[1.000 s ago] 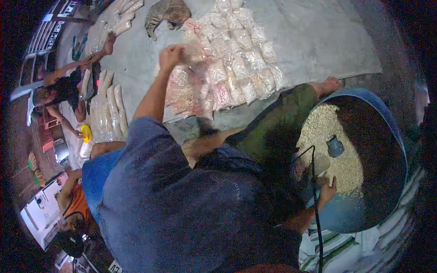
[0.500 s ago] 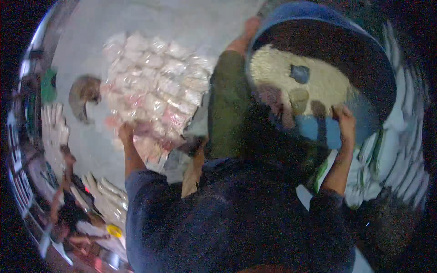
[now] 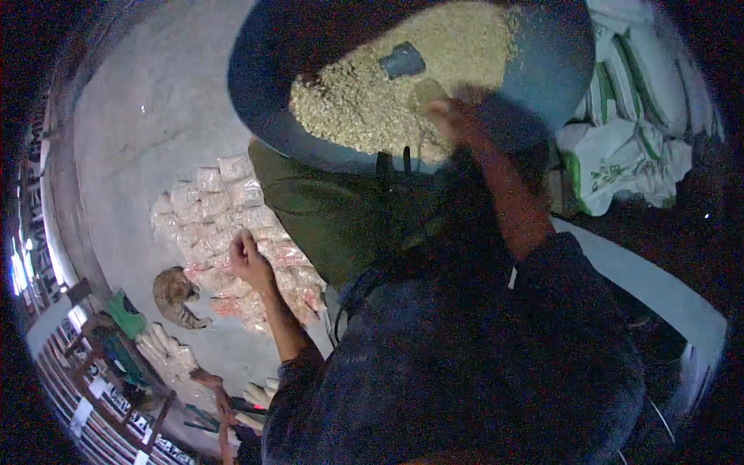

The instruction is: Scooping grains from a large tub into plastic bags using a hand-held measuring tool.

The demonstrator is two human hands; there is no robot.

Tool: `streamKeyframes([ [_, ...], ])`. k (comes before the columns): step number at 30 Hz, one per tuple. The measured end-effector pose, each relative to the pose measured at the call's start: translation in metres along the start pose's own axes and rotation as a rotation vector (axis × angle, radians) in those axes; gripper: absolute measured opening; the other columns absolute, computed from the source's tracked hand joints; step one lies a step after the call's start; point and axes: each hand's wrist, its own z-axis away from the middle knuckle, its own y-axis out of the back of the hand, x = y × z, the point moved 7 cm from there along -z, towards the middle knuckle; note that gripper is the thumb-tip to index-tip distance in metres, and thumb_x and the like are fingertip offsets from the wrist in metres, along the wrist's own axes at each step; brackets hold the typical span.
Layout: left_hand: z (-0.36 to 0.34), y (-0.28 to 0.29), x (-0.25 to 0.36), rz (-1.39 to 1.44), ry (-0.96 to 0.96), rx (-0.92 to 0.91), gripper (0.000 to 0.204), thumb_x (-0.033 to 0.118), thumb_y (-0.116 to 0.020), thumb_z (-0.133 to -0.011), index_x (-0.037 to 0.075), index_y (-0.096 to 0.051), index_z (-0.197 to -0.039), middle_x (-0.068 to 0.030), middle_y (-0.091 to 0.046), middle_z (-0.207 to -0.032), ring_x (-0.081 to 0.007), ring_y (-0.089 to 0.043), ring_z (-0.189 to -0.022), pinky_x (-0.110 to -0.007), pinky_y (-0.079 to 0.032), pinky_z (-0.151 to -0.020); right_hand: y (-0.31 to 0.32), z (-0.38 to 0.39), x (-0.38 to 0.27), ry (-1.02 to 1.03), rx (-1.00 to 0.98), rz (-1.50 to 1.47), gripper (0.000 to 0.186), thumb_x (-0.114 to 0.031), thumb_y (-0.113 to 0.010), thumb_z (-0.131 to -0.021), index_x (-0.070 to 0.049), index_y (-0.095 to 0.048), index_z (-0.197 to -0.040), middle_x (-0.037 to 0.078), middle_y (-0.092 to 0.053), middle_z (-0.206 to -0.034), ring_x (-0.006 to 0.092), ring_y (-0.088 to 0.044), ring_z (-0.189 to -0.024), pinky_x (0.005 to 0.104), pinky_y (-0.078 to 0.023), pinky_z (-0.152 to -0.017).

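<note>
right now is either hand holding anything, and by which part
The right hand is at the edge of the round tan container, but a grip cannot be told; the left hand shows nothing held.

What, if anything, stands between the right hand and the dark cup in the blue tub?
A pale rounded container on the grain lies between the right hand and the dark cup. Nothing else visible does.

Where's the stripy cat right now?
In the head view, the cat is at the lower left, on the grey floor right beside the shiny packets, left of the person's left hand.
</note>
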Motion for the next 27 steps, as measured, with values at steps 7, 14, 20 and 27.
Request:
streamKeyframes([
  [7, 0.067, -0.141, 0.208, -0.013, -0.666, -0.481, 0.008, 0.003, -0.065, -0.08, -0.001, -0.062, -0.086, -0.0138, -0.062, -0.085, -0.0279, -0.059, -0.081, -0.035, -0.047, -0.075, -0.159, -0.008, -0.118, -0.056, -0.148, -1.016, 0.043, -0.032, -0.048, -0.096, -0.006, -0.051, -0.131, 0.009, -0.05, -0.135, 0.0186, -0.043, -0.125, 0.0337, -0.03, -0.107],
  [14, 0.076, -0.194, 0.164, -0.393, -0.732, -0.762, 0.014, 0.009, -0.062, -0.079, 0.001, -0.06, -0.09, -0.0194, -0.06, -0.089, -0.0392, -0.057, -0.082, -0.045, -0.046, -0.073, -0.199, 0.011, -0.071, -0.225, -0.307, -1.06, 0.043, -0.032, -0.047, -0.095, -0.009, -0.05, -0.132, 0.009, -0.051, -0.132, 0.0201, -0.046, -0.122, 0.0356, -0.035, -0.102],
  [20, 0.076, -0.195, 0.147, -0.601, -0.796, -0.762, 0.023, 0.016, -0.063, -0.079, 0.003, -0.063, -0.098, -0.0182, -0.062, -0.092, -0.0373, -0.058, -0.089, -0.046, -0.046, -0.079, -0.151, 0.043, 0.052, -0.188, -0.42, -0.338, 0.042, -0.029, -0.049, -0.094, -0.009, -0.05, -0.131, 0.01, -0.053, -0.128, 0.0213, -0.049, -0.117, 0.0371, -0.042, -0.095],
  [27, 0.088, -0.203, 0.155, -0.522, -0.848, -0.926, 0.032, 0.012, -0.064, -0.072, 0.009, -0.064, -0.103, -0.0141, -0.063, -0.105, -0.0329, -0.056, -0.103, -0.044, -0.042, -0.091, 0.001, 0.035, 0.147, -0.455, -0.039, -0.435, 0.04, -0.025, -0.052, -0.092, -0.01, -0.05, -0.129, 0.011, -0.055, -0.123, 0.0227, -0.053, -0.112, 0.0388, -0.049, -0.087],
])
